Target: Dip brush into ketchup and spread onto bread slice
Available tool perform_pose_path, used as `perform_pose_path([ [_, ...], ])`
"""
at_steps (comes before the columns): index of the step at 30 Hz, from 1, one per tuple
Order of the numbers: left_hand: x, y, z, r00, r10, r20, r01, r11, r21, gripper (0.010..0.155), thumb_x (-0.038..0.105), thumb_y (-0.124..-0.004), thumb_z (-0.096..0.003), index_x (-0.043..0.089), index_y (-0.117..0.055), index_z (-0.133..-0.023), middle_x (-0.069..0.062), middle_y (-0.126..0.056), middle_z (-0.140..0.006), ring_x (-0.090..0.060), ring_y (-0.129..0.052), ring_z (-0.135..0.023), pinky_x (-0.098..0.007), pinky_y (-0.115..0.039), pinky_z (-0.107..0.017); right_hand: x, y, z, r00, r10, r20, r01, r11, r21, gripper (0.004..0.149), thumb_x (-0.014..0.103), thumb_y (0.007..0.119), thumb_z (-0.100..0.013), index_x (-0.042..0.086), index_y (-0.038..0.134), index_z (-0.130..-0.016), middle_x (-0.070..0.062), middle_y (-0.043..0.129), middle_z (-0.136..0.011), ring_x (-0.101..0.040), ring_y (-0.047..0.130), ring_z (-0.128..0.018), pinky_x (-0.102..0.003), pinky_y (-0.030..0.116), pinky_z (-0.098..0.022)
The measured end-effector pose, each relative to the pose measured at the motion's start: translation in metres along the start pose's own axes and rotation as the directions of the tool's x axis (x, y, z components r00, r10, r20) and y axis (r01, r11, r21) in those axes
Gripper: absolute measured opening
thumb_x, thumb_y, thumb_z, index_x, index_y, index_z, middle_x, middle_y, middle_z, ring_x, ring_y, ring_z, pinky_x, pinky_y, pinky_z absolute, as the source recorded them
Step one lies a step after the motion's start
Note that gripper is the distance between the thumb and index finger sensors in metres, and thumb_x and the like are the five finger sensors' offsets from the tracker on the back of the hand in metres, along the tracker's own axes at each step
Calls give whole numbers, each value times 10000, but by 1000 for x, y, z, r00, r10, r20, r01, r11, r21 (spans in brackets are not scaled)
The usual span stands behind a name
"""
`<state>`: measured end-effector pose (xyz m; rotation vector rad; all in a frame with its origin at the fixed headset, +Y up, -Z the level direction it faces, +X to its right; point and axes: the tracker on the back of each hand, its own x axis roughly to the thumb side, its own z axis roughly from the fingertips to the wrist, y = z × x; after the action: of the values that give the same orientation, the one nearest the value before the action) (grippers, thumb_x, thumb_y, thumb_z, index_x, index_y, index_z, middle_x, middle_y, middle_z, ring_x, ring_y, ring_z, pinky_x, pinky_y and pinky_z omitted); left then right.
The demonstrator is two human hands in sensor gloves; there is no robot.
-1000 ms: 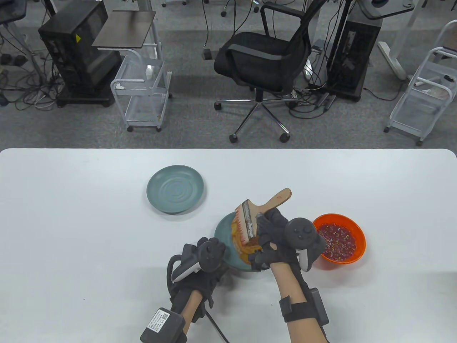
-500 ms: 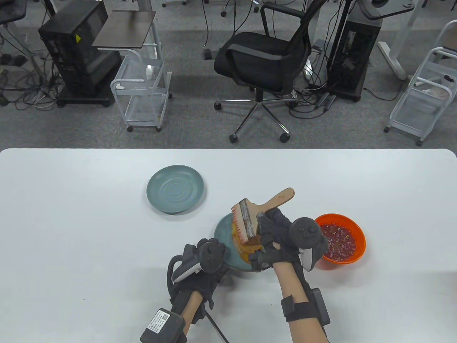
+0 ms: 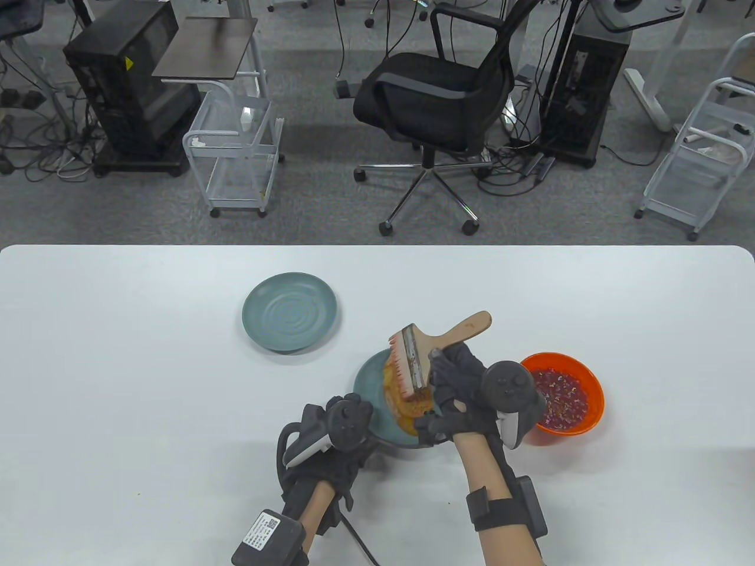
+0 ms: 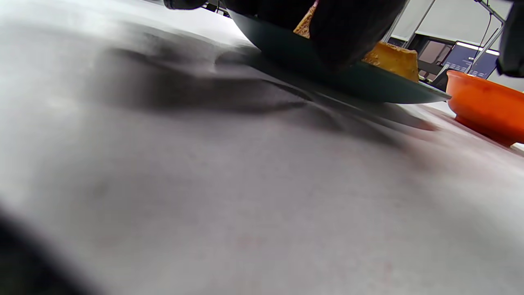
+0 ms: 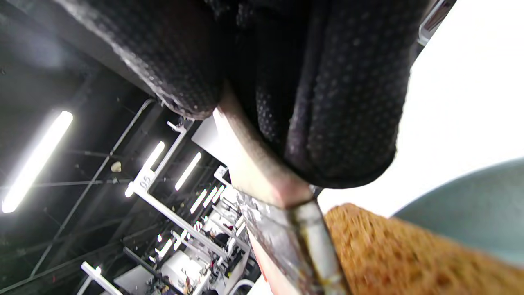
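White table [image 3: 118,354] — right hand [image 3: 466,389] grips brush [image 3: 424,356] over bread [image 3: 407,407].

Right hand [image 3: 466,392] near the table's front edge, right of centre, fingers wrapped around a brush handle [image 3: 463,330], wrist cocked so the knuckles face left, forearm running in from the front edge. Left hand [image 3: 336,433] low, just left of the right, fingers curled at a plate rim [image 3: 365,377]; grip hidden under its tracker.
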<state>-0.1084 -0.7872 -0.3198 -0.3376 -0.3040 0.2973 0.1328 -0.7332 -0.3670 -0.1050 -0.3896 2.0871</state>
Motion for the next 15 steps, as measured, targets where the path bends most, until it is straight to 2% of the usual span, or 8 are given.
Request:
perform_pose_path([
  [4, -2, -1, 0, 1000, 21, 5, -21, 1000, 14, 606, 424, -683, -638, 182, -479, -1154, -102, -330, -1191, -495, -402, -1074, -599, -380, -704, -1, -4, -1, 999, 36, 2, -36, 999, -39, 464, 235, 897, -478, -2, 810, -867, -283, 916, -700, -376, 1099, -471, -363, 1023, -275],
  [7, -3, -1, 0, 999, 38, 5, -38, 999, 9, 604, 425, -683, -638, 191, -474, -1154, -93, -325, -1193, -521, -434, -1062, -614, -409, -696, -1, -18, -2, 987, 151, 53, -142, 980, -136, 463, 245, 895, -477, 5, 813, -865, -274, 922, -696, -363, 1106, -469, -351, 1028, -273],
  [9, -4, -1, 1, 999, 36, 4, -36, 999, 17, 599, 422, -682, -638, 196, -477, -1154, -93, -329, -1194, -519, -451, -1064, -648, -473, -679, 0, -23, -2, 989, 135, 58, -124, 979, -164, 463, 248, 898, -476, 7, 816, -863, -271, 925, -693, -359, 1109, -466, -347, 1031, -269],
  [13, -3, -2, 0, 1000, 30, 5, -30, 999, 25, 593, 411, -683, -639, 184, -488, -1152, -100, -338, -1192, -519, -468, -1058, -649, -499, -672, 2, -13, -1, 1000, -28, 11, 29, 998, -63, 462, 244, 899, -479, 4, 814, -865, -276, 923, -695, -366, 1105, -468, -352, 1027, -273],
  [15, -3, -2, 0, 1000, 31, 3, -31, 999, 23, 594, 411, -681, -639, 185, -484, -1153, -100, -334, -1192, -518, -465, -1060, -649, -496, -674, 0, -5, 1, 999, -42, -14, 42, 999, -16, 462, 240, 901, -477, -1, 817, -863, -280, 924, -692, -370, 1106, -464, -355, 1027, -269],
])
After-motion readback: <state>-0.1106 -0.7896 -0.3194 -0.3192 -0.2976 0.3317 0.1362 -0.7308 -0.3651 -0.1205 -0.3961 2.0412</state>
